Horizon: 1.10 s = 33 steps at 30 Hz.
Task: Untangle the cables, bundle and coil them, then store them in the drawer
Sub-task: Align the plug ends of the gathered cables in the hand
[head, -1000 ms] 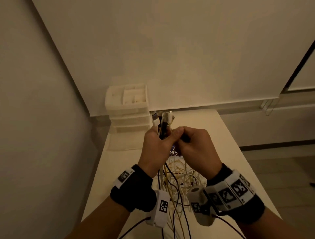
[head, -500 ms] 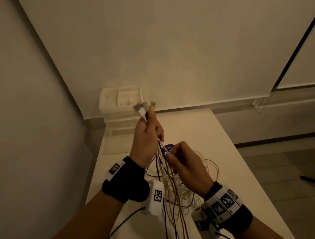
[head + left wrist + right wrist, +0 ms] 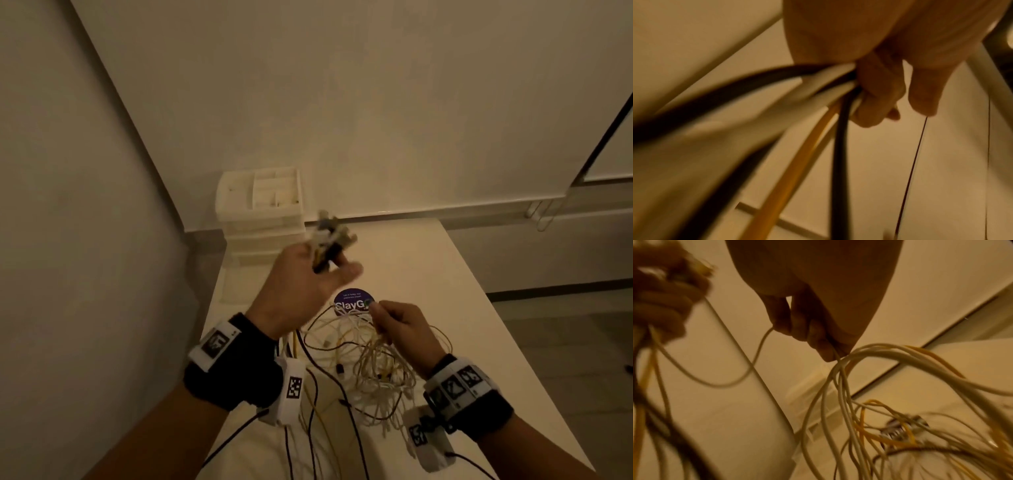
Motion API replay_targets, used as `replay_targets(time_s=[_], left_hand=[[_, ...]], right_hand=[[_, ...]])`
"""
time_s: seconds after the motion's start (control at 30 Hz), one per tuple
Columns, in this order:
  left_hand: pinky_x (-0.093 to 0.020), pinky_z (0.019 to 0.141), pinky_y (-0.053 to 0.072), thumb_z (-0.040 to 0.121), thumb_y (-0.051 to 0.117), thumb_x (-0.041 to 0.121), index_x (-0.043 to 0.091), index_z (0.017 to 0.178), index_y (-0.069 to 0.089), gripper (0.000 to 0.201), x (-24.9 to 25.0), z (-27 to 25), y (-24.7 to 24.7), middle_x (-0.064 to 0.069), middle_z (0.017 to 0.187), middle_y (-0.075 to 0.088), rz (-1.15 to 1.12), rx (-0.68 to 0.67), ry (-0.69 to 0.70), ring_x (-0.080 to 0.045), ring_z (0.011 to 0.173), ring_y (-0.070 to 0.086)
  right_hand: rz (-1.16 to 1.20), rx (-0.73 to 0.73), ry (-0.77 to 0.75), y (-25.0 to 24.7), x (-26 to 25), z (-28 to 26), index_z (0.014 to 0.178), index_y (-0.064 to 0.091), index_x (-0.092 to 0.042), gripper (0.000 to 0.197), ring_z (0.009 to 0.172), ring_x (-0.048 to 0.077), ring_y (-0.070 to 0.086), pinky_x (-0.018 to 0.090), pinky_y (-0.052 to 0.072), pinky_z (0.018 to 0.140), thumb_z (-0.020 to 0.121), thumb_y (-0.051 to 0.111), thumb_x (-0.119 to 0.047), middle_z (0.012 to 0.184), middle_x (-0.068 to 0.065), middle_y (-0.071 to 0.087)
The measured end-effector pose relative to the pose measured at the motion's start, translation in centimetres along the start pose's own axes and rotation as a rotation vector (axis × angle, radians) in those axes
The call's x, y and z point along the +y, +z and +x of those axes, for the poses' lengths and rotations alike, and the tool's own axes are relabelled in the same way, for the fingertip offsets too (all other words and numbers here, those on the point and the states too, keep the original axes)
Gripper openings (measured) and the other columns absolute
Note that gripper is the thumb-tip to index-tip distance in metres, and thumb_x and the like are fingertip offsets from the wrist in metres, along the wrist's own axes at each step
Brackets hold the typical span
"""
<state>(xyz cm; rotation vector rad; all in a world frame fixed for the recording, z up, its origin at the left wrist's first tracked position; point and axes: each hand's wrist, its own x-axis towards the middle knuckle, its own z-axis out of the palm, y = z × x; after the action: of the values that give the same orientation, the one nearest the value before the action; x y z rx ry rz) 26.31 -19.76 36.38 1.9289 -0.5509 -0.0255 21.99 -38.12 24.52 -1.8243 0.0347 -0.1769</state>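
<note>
My left hand [image 3: 308, 277] is raised over the table and grips a bunch of cable ends; their plugs [image 3: 330, 234] stick out above the fist. In the left wrist view black, white and yellow cables [image 3: 818, 91] run out from under the curled fingers [image 3: 875, 97]. My right hand [image 3: 397, 325], lower and to the right, pinches several white strands of the tangled cables [image 3: 373, 370], which hang in loops down to the table. The right wrist view has those white strands [image 3: 840, 369] leaving the fingertips [image 3: 824, 350]. The white drawer unit [image 3: 262, 212] stands at the table's far left corner.
The white table [image 3: 428, 267] runs from me to the back wall, its right edge over open floor. A round purple sticker [image 3: 352, 302] lies on it between my hands. Walls close off the left and the far side. Wrist camera leads trail off the near edge.
My hands have parted: the left one swung the plug bundle up and rightward, the right one slid down the strands to the right. More slack cable now hangs in loops between them.
</note>
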Motion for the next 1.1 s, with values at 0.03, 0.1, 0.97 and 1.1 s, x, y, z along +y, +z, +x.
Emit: replay_targets(time_s=[0.03, 0.1, 0.97, 1.1], left_hand=[[-0.016, 0.055, 0.041, 0.08, 0.076, 0.032, 0.024, 0.076, 0.067, 0.013, -0.6, -0.1, 1.0, 0.018, 0.057, 0.056, 0.032, -0.052, -0.025, 0.002, 0.051, 0.048], [-0.02, 0.066, 0.049, 0.079, 0.077, 0.031, 0.027, 0.088, 0.071, 0.011, -1.7, -0.3, 3.0, 0.018, 0.073, 0.068, 0.069, -0.129, -0.083, 0.006, 0.065, 0.061], [-0.067, 0.071, 0.05, 0.077, 0.071, 0.047, 0.016, 0.103, 0.062, 0.042, 0.3, 2.3, -1.6, -0.028, 0.091, 0.063, -0.228, 0.691, 0.013, -0.054, 0.083, 0.061], [-0.02, 0.054, 0.047, 0.085, 0.072, 0.02, 0.022, 0.078, 0.067, 0.009, 0.1, 0.9, 0.4, 0.014, 0.061, 0.065, -0.109, 0.535, 0.01, 0.001, 0.053, 0.057]], right_hand=[[0.019, -0.015, -0.004, -0.4, -0.9, 0.3, 0.051, 0.046, -0.02, 0.047, 0.051, 0.015, 0.035, 0.033, 0.031, 0.058, 0.094, 0.055, -0.037, 0.052, 0.001, 0.038], [0.113, -0.048, 0.002, -1.1, -2.7, 0.6, 0.054, 0.052, -0.016, 0.045, 0.05, 0.016, 0.034, 0.034, 0.03, 0.057, 0.097, 0.053, -0.028, 0.05, -0.001, 0.04], [0.34, 0.243, 0.213, -2.7, 3.6, 0.0, 0.057, 0.049, -0.008, 0.038, 0.055, 0.019, 0.033, 0.035, 0.033, 0.055, 0.094, 0.056, -0.011, 0.053, 0.004, 0.035], [0.506, 0.279, 0.223, -3.6, 1.2, 1.5, 0.045, 0.046, -0.014, 0.047, 0.05, 0.016, 0.025, 0.033, 0.023, 0.052, 0.086, 0.05, 0.008, 0.049, 0.001, 0.028]])
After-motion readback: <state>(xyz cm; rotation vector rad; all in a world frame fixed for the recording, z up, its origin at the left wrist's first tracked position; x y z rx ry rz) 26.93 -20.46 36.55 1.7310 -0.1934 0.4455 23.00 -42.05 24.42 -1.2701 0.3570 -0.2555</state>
